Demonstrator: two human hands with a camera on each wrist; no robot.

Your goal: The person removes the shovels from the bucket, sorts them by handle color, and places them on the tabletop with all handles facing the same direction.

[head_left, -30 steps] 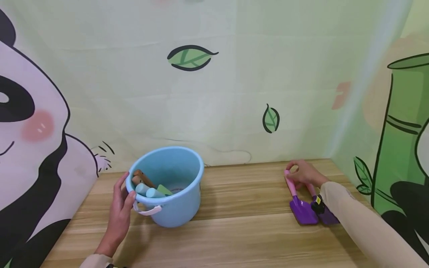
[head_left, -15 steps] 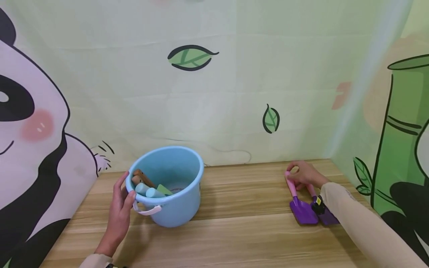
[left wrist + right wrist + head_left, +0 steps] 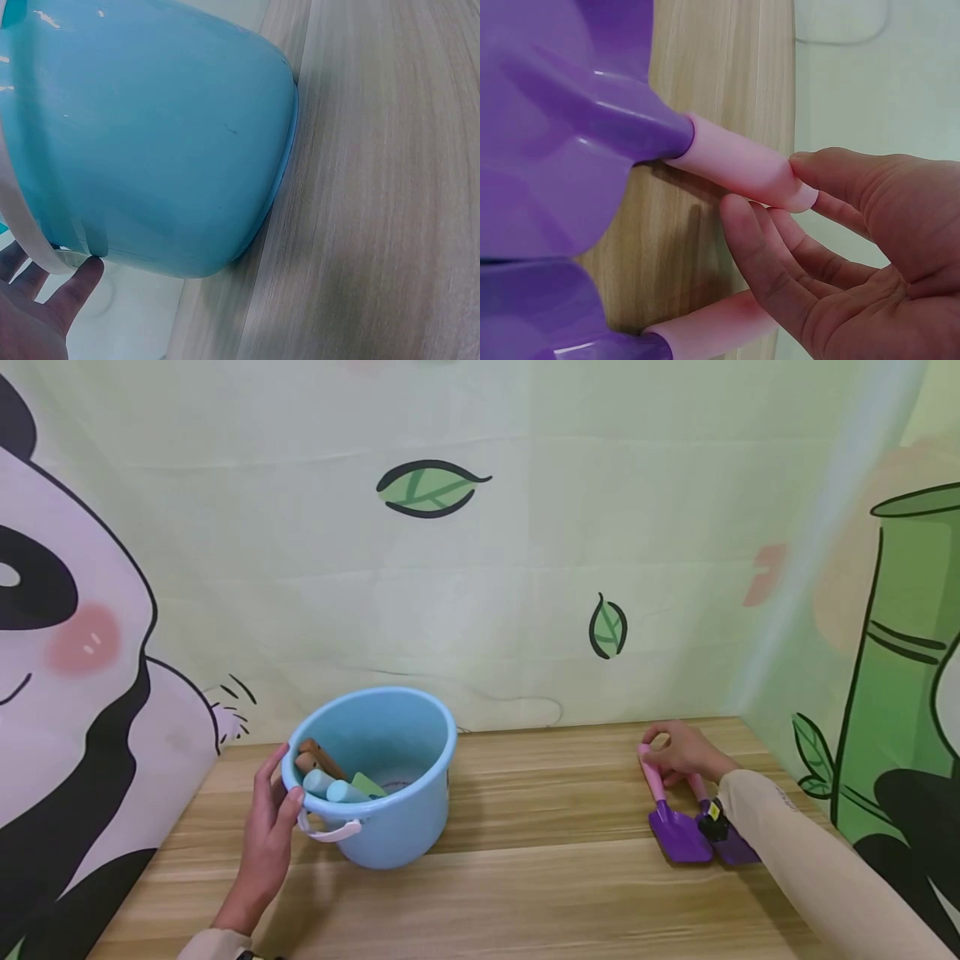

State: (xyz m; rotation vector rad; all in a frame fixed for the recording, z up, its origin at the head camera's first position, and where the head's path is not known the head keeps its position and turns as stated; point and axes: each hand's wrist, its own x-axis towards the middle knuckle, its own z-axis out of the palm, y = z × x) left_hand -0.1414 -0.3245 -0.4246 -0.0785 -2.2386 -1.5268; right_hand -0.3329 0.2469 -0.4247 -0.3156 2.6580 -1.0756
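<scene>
My left hand lies against the outer left side of a light blue bucket, its fingers fairly straight along the rim and the thumb close to the white bail handle. The bucket stands upright on the table. On the right, my right hand pinches the pink handle end of a purple toy shovel between thumb and fingers. A second purple toy shovel lies beside it, partly hidden by my wrist; its pink handle shows below the hand in the right wrist view.
Inside the bucket lie brown pieces, light blue rounded pieces and a green piece. The wood-grain table ends at a printed cloth backdrop behind and at the sides.
</scene>
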